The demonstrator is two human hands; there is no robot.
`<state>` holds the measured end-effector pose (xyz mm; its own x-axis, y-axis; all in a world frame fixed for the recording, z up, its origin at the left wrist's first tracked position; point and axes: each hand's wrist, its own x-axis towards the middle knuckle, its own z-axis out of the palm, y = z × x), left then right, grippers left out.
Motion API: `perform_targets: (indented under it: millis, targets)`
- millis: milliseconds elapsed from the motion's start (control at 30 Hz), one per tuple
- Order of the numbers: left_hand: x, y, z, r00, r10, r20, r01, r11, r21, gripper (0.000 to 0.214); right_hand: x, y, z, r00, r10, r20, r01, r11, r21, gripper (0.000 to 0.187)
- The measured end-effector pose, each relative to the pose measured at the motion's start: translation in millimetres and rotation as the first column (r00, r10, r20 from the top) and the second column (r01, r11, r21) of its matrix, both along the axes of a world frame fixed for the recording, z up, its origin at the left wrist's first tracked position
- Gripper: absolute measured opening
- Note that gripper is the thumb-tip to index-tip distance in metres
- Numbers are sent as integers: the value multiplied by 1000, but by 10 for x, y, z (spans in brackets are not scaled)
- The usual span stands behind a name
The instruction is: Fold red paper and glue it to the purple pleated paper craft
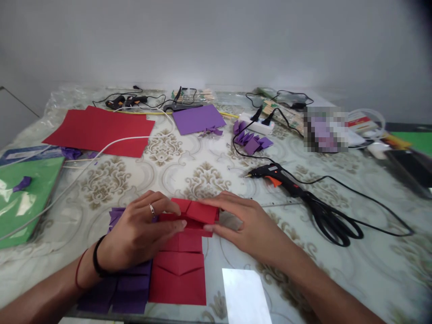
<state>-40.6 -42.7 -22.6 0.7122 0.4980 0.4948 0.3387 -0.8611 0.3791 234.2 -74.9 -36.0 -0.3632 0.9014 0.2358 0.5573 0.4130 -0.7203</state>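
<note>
My left hand (137, 231), with a ring and wristbands, has its thumb and forefinger at the left side of a folded red paper piece (202, 211). The piece's right end sits between the thumb and fingers of my right hand (248, 220). It is raised a little, and a dark gap shows under its upper layer. Nearer me lies a column of folded red paper (178, 279) with creased flaps. Beside it on the left, folded purple paper (130, 292) lies partly hidden under my left hand and forearm.
A glue gun (273, 173) with a lit red light and black scissors (330, 220) lie at right. Red sheets (101, 130), a purple sheet (199, 119) and purple folded pieces (253, 139) are farther back, near a power strip (256, 124). A white cable (124, 137) crosses the left side.
</note>
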Motion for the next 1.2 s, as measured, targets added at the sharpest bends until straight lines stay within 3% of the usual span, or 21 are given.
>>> perform_targets:
  millis: [33, 100, 200, 267, 367, 467, 633, 733, 933, 1067, 1200]
  targets:
    - [-5, 1, 2, 1000, -30, -3, 30, 999, -12, 6, -12, 3, -10, 1000, -11, -15, 11, 1000, 14, 32]
    - [-9, 1, 4, 998, -69, 5, 69, 994, -85, 15, -33, 10, -31, 997, -61, -55, 63, 998, 20, 31]
    - [5, 7, -9, 995, 92, 41, -79, 963, -257, 17, -61, 13, -55, 978, -152, -146, 155, 988, 8, 25]
    - [15, 18, -35, 973, 228, 37, -198, 905, -376, 13, -80, 5, -64, 960, -185, -211, 193, 981, 16, 22]
    - [15, 32, -77, 961, 270, -50, -262, 844, -468, 24, -106, -20, -64, 947, -197, -255, 217, 975, 53, 25]
    - [16, 20, -77, 963, 270, -22, -254, 872, -419, 15, -118, -49, -47, 943, -209, -258, 240, 966, 93, 33]
    - [34, -38, 14, 977, 166, 135, -129, 961, -246, 37, -105, -93, 8, 938, -90, -334, 159, 969, 187, 45]
    - [7, -64, 34, 984, 78, 159, -43, 976, -213, 45, -91, -107, 36, 936, -18, -352, 101, 971, 218, 40]
    - [-92, -56, 12, 980, 90, 177, -52, 977, -208, 40, -41, -95, 45, 932, 80, -355, -3, 977, 212, 23]
    - [-68, -56, 74, 978, 64, 196, -13, 968, -249, 26, -53, -109, 61, 934, 2, -356, 74, 977, 201, 9]
    - [24, -103, 133, 947, 186, 261, -131, 967, -217, 8, -152, -170, 83, 923, -129, -364, 203, 963, 175, 11]
